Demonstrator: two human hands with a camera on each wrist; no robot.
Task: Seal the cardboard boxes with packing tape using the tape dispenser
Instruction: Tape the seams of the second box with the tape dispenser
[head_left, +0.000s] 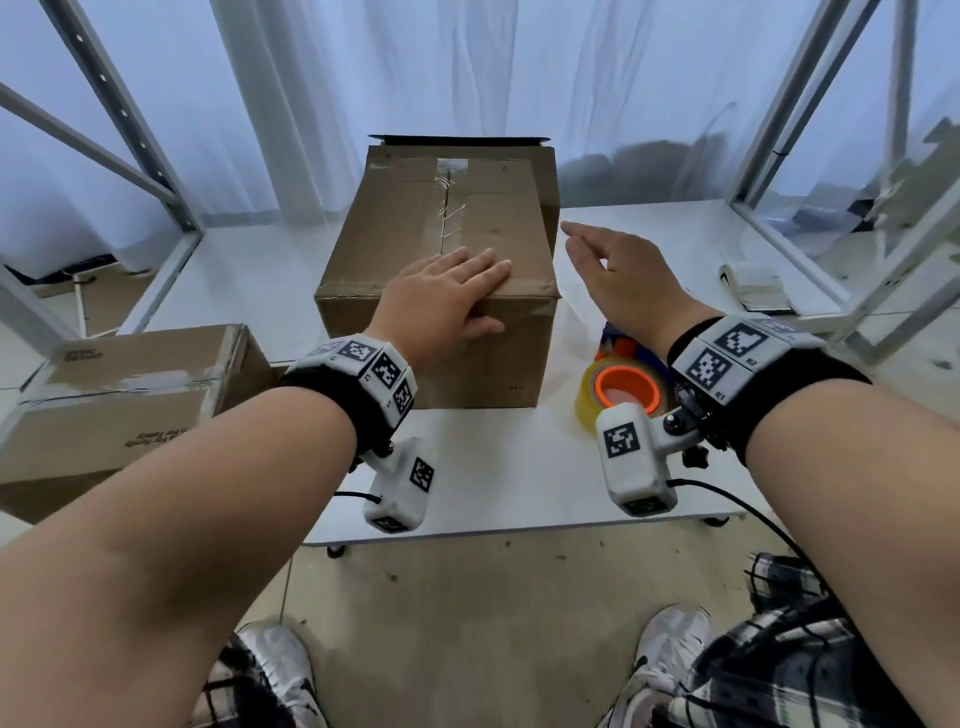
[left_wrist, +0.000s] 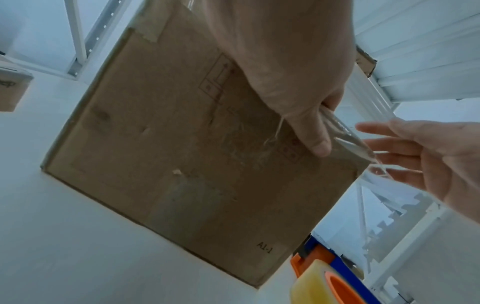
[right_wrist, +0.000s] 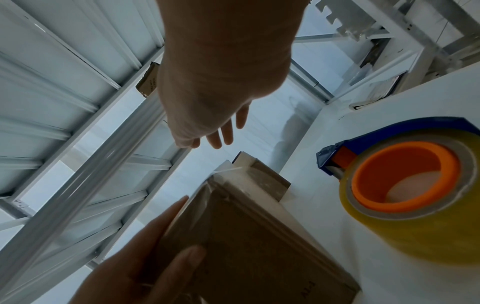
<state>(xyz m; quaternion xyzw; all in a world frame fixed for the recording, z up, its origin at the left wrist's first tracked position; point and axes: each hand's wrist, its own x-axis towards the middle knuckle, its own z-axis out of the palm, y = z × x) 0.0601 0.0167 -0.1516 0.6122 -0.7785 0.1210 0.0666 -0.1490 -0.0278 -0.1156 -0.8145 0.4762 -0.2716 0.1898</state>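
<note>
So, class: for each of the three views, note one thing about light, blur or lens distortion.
Head view: wide-angle lens bows the shelf uprights; even, bluish daylight through the curtain. Left wrist view: the left hand is close and soft, the box dim. Right wrist view: the right hand is backlit and blurred; the tape roll is sharper.

Cardboard box (left_wrist: 182, 154), marked "A1-1", stood on white table (left_wrist: 64, 236); front face pressed by thumb of left hand (left_wrist: 285, 72). Right hand (left_wrist: 428, 160) held beside it, fingers straight. Tape dispenser (left_wrist: 330, 273), blue and orange, with yellowish roll, lies near box corner.
</note>
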